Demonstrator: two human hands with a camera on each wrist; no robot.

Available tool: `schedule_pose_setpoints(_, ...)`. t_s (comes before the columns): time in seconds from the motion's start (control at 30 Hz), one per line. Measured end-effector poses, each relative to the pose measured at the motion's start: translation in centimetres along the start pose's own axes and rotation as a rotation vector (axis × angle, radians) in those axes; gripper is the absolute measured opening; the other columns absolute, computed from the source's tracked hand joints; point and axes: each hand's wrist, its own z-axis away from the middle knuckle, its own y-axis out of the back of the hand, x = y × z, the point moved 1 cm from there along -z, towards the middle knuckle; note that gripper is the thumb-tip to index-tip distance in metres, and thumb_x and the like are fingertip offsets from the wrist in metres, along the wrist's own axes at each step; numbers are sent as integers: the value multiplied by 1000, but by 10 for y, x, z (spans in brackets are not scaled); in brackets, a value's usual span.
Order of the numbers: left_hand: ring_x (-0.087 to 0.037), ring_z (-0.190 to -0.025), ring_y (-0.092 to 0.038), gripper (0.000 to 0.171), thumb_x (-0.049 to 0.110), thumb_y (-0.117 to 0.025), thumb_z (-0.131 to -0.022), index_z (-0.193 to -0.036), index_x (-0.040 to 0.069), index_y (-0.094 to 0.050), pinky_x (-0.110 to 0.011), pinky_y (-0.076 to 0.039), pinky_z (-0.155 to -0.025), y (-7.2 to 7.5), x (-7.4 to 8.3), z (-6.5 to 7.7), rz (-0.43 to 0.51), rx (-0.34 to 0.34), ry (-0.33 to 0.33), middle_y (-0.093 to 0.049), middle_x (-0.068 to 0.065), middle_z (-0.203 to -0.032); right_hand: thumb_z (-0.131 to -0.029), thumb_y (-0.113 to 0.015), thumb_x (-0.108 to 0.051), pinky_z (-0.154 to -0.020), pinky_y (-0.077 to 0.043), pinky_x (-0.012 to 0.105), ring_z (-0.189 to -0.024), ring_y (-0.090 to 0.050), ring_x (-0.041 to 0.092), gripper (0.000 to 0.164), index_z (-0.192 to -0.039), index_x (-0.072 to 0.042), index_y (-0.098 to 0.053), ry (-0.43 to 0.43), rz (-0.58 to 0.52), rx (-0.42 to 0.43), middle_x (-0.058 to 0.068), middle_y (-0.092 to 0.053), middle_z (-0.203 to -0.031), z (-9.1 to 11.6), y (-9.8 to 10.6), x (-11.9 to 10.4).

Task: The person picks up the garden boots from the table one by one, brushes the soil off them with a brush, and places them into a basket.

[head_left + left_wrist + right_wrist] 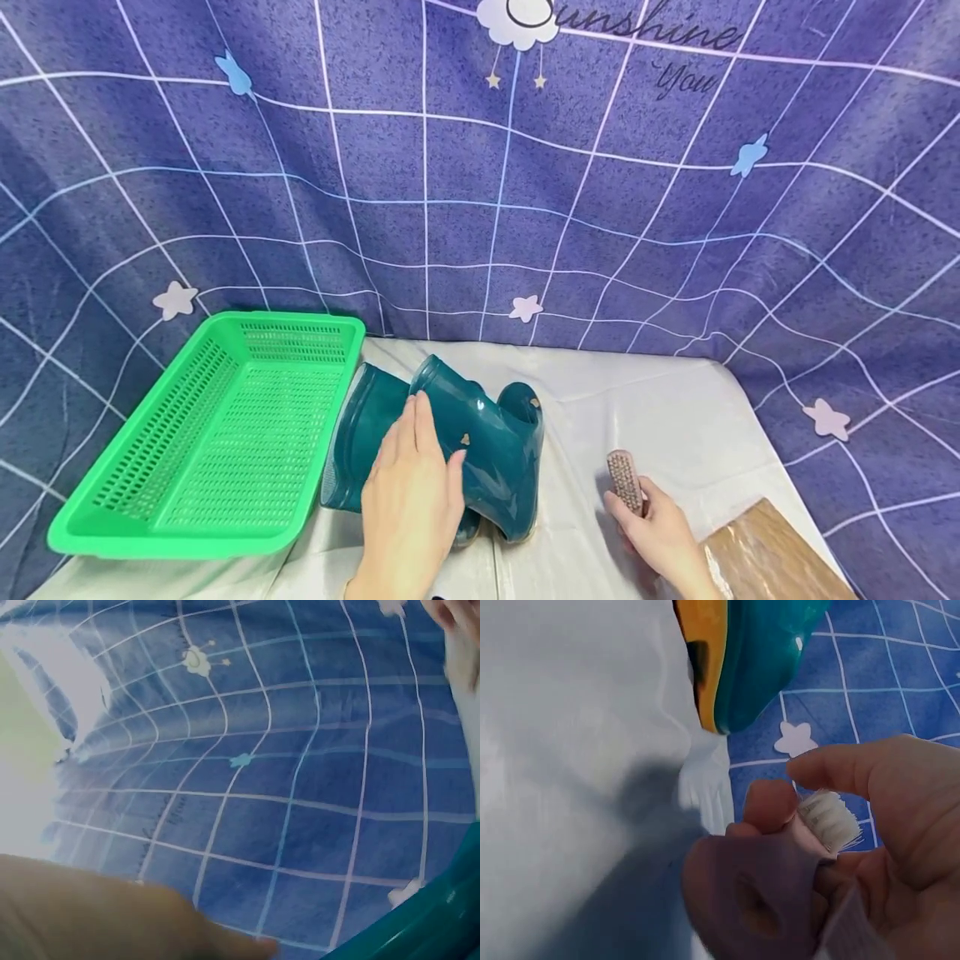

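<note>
A pair of glossy teal rubber boots (487, 454) lies on its side on the white-covered table, small brown patches showing on the surface. My left hand (408, 492) rests flat on the boot shafts, fingers straight. In the left wrist view, part of that hand (112, 911) and a teal boot (427, 922) are seen at the bottom. To the right of the boots, my right hand (660, 533) grips a scrub brush (625, 481), bristles up in the head view. In the right wrist view its pale bristles (832, 821) show between fingers and thumb; a boot's yellow sole (705, 660) is beyond.
A green perforated plastic basket (247, 450) stands left of the boots. A brown sheet or package with a shiny surface (772, 558) lies at the front right. Behind the table hangs a blue-purple grid-patterned cloth (465, 183). White cloth (585, 392) covers the table.
</note>
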Motion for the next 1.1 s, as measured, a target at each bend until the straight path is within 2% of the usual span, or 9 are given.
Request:
schedule_pose_setpoints(0.13, -44, -132, -58, 82, 33, -77, -99, -158, -9, -39, -59, -57, -100, -4, -3, -3, 96, -47, 94, -51, -27, -158, -101, -73, -37, -51, -55, 27, -54, -63, 17, 63, -148, -2, -52, 18, -54, -47, 6, -67, -70, 2, -3, -5)
schedule_pose_setpoints(0.27, -45, -127, -57, 83, 35, -73, -101, -159, -11, -36, -59, -55, -101, -6, -8, -6, 187, -52, 162, -56, -30, -152, -99, -73, -21, -55, -59, 30, -61, -65, 18, 64, -154, -2, -47, 47, -136, -67, 12, -71, -85, 8, -4, -15)
schedule_pose_setpoints(0.37, -46, -127, -59, 79, 31, -73, -101, -157, -12, -39, -59, -52, -106, -10, -9, -6, 225, -49, 169, -61, -31, -146, -100, -67, -10, -55, -61, 32, -67, -66, 19, 60, -156, -1, -47, 87, -194, -77, 17, -71, -97, 12, -7, -27)
schedule_pose_setpoints(0.43, -46, -128, -60, 75, 30, -73, -101, -156, -11, -43, -60, -51, -107, -13, -10, -6, 237, -39, 168, -61, -30, -145, -103, -62, -9, -57, -62, 32, -69, -66, 19, 58, -157, -1, -44, 119, -223, -94, 18, -71, -102, 13, -10, -37)
schedule_pose_setpoints(0.53, -47, -132, -60, 68, 28, -75, -100, -152, -7, -51, -62, -51, -109, -17, -12, -6, 259, -18, 165, -61, -27, -146, -108, -58, -12, -55, -62, 34, -64, -65, 18, 54, -158, -3, -43, 161, -258, -119, 19, -68, -100, 14, -14, -50)
schedule_pose_setpoints(0.7, -46, -130, -64, 57, 26, -77, -98, -144, -4, -62, -64, -53, -106, -22, -19, -6, 301, -14, 151, -65, -23, -144, -109, -59, -15, -49, -58, 34, -58, -61, 18, 48, -156, -13, -48, 175, -281, -113, 13, -66, -98, 19, -21, -67)
schedule_pose_setpoints(0.93, -45, -137, -60, 58, 28, -76, -99, -146, -2, -61, -65, -49, -111, -22, -25, -8, 343, -65, 185, -64, -22, -148, -109, -59, -16, -41, -49, 29, -53, -56, 18, 37, -145, -21, -61, 209, -260, -96, 13, -66, -99, 28, -32, -87)
schedule_pose_setpoints(1.1, -44, -142, -57, 61, 29, -76, -98, -150, 2, -59, -67, -46, -114, -18, -23, -8, 389, -85, 211, -62, -21, -151, -107, -58, -8, -44, -49, 28, -54, -58, 15, 37, -140, -22, -66, 279, -226, -58, 13, -69, -99, 34, -41, -98)
